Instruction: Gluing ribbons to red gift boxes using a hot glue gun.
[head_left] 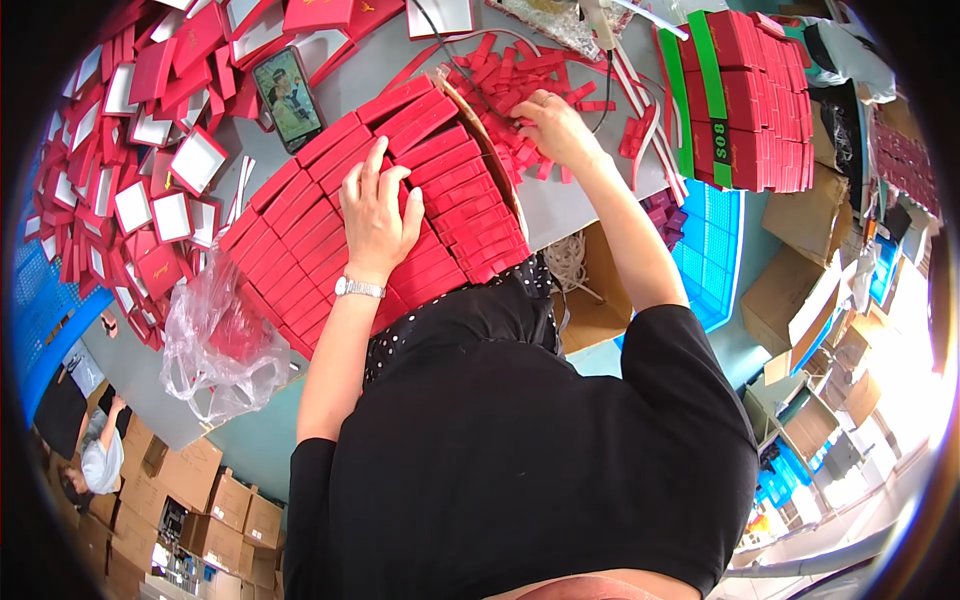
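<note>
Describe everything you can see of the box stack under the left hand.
The stack is a tight block of many slim red boxes, card by the look, packed side by side in several rows. It sits slantwise in view, in front of the person's body, at the near side of the grey table. A curved brown cardboard edge runs along its right side. The left hand lies over it, fingers spread, seemingly touching. Its underside is hidden.

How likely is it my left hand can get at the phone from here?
Probably yes: the left hand rests on the red boxes, and the phone is just past their far left edge, with nothing covering it.
</note>
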